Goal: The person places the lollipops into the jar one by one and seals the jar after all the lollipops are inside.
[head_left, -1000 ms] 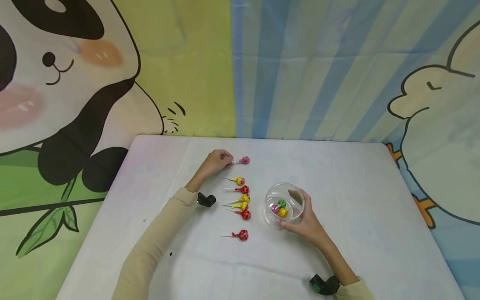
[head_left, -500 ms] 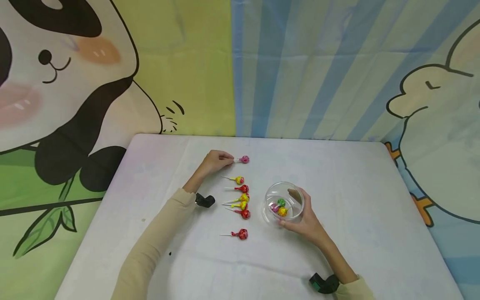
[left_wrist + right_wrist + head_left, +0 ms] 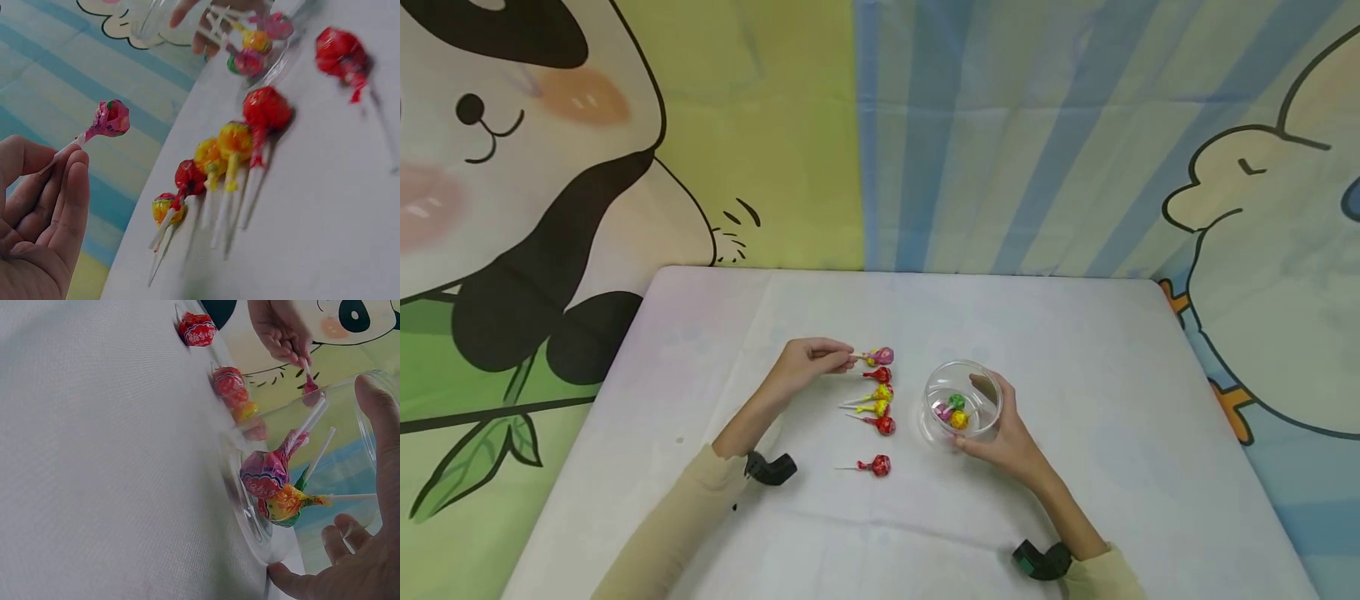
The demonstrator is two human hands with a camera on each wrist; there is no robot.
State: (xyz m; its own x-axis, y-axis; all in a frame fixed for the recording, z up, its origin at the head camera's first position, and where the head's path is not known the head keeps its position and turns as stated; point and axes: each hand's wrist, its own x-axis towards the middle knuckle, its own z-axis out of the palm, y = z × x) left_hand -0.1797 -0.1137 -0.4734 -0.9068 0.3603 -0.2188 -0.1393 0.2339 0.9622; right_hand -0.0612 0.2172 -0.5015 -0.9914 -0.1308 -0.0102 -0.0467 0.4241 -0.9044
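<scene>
A: What does the head view leave unclear?
B: There, the pink-wrapped lollipop [image 3: 114, 119] overlaps the yellow-and-red lollipop [image 3: 166, 211] at the 12 o'clock end of the row. The left wrist view shows a gap: the pink one is held up against the backdrop [image 3: 137, 178].

A: And inside the glass jar [image 3: 958, 379]?
B: From above, mostly candy heads show. The right wrist view adds white sticks: the purple-pink lollipop [image 3: 265, 475] sends its stick towards 1 o'clock, the yellow lollipop [image 3: 284, 503] towards 3. A green lollipop [image 3: 957, 402] sits with them, plainest from the head.

A: How are the hands?
B: The left hand [image 3: 805, 367] pinches the pink lollipop's stick between thumb and fingertips. The right hand [image 3: 1013, 437] is spread wide, curved round the jar's wall at its 4 o'clock side.

A: Where is the pink one, and which way does it point?
B: At the jar's 10 o'clock. In the head view its long axis runs nearly 9 to 3, candy towards 3. In the left wrist view the candy points to 2; in the right wrist view, about 6.

A: The others?
B: On the white tablecloth [image 3: 1075, 350], going towards 6 o'clock: a red lollipop [image 3: 883, 375], two yellow lollipops [image 3: 883, 392], another red lollipop [image 3: 886, 426], then a lone red lollipop [image 3: 880, 466], set apart. Their sticks point roughly to 9.
</scene>
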